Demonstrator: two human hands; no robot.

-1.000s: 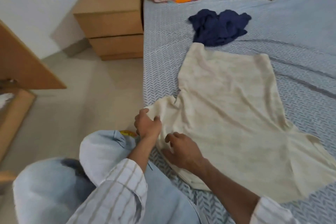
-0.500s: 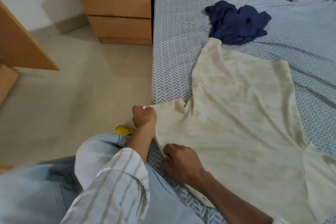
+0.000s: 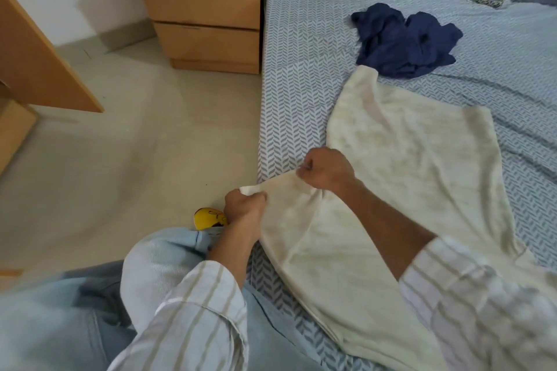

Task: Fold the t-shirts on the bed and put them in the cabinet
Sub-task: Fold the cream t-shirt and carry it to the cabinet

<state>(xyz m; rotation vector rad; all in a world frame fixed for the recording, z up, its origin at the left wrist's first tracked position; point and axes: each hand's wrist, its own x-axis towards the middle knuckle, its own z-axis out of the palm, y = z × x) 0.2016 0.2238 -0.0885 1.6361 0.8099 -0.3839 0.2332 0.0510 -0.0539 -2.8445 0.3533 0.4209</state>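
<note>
Right now I have the cream t-shirt (image 3: pixel 401 178) spread across the near side of the bed (image 3: pixel 301 48), its sleeve end bunched at the mattress edge. My left hand (image 3: pixel 244 205) has its fingers curled tight round the tip of that sleeve, and my right hand (image 3: pixel 327 170) pinches the same sleeve a little further in, at the fold line. The cloth looks thin, light and limp; it sags between my two grips and wrinkles easily, so I judge it will not hold a crease unless I lay it flat and smooth it. Seams and hems are the places to take it, since loose fabric would simply stretch. It should not slip much on the patterned sheet.

Further up the bed lies a navy t-shirt (image 3: pixel 404 42), crumpled in a heap and not yet folded, just beyond the cream one's hem.

As for containers, a wooden nightstand (image 3: pixel 202 6) stands beside the bed with both drawers closed, so what is inside I cannot tell. The board at the left edge may be the cabinet door (image 3: pixel 36 60), though that is unclear.
</note>
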